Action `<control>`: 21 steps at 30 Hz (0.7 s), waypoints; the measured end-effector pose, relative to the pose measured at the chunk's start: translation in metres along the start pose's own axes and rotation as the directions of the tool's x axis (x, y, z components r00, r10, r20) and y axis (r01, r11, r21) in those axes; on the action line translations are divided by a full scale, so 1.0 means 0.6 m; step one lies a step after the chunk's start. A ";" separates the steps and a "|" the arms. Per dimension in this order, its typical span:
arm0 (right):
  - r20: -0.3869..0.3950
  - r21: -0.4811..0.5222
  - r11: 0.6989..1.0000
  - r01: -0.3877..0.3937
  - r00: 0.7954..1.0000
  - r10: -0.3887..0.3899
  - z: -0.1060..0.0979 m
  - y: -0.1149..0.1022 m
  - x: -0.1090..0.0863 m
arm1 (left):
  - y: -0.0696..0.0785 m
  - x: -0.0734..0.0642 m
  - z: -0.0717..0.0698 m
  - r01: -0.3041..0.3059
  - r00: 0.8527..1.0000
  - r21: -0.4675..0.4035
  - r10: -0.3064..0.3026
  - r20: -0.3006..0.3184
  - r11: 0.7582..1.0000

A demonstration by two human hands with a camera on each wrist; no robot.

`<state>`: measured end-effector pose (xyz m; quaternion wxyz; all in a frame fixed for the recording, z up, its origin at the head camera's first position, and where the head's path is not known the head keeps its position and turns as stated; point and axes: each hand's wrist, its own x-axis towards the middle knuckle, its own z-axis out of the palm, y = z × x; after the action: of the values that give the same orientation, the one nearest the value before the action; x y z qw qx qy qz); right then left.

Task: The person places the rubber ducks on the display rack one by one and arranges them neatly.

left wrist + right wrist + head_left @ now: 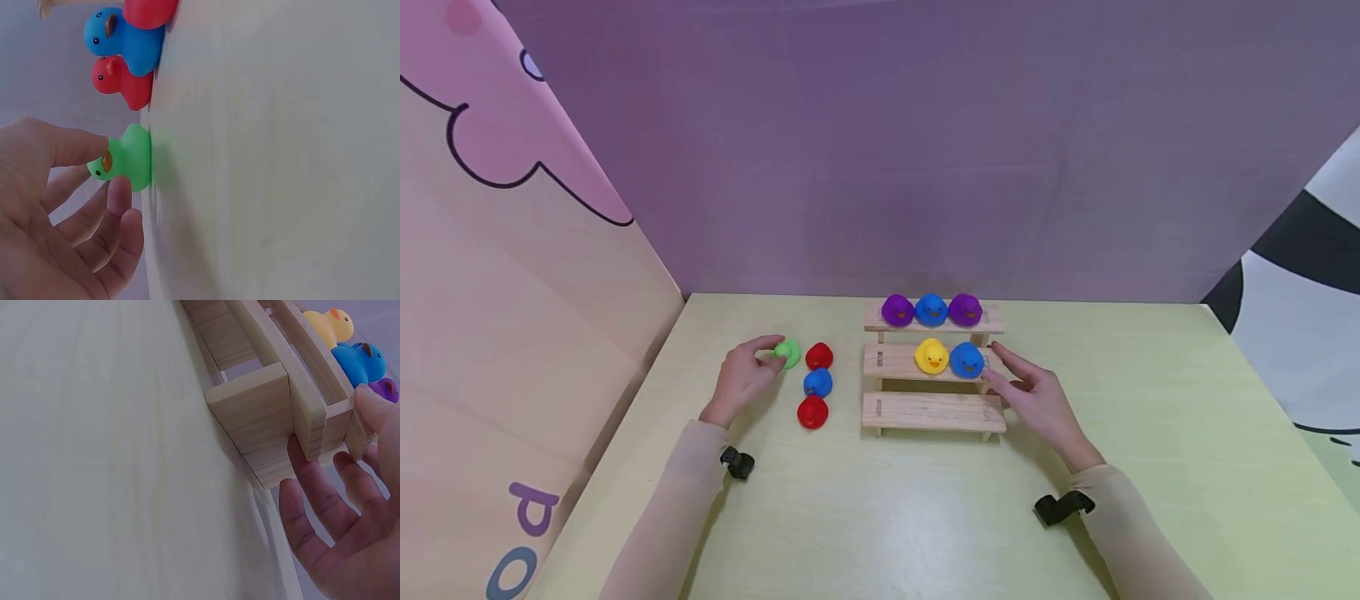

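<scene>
My left hand [747,377] pinches a light green rubber duck [134,156] with thumb and fingertips, low at the table's left side. In the left wrist view the duck's orange beak shows between thumb and fingers. The right hand [1037,404] holds the right end of a three-step wooden stand [934,412], thumb in front of the middle step and fingers around its end. Close to that thumb sits a blue duck [967,360], beside a yellow duck [932,356]. On the top step are a purple duck [898,310], another blue duck [932,310] and a second purple duck [966,310].
Between the left hand and the stand, a red duck [819,357], a blue duck [817,382] and another red duck [812,412] form a column on the pale table [880,517]. A purple backdrop [925,167] rises behind the table.
</scene>
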<state>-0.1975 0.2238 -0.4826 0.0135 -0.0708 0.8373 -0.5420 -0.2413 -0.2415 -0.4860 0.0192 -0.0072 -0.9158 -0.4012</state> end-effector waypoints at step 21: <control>-0.003 -0.009 1.000 0.014 1.000 -0.014 0.001 0.006 0.003 | 0.004 -0.005 -0.001 -0.007 1.000 0.018 0.007 -0.021 1.000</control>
<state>-0.1996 0.2246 -0.4859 0.0080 -0.0757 0.8392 -0.5384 -0.2381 -0.2403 -0.4839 0.0302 -0.0061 -0.9190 -0.3931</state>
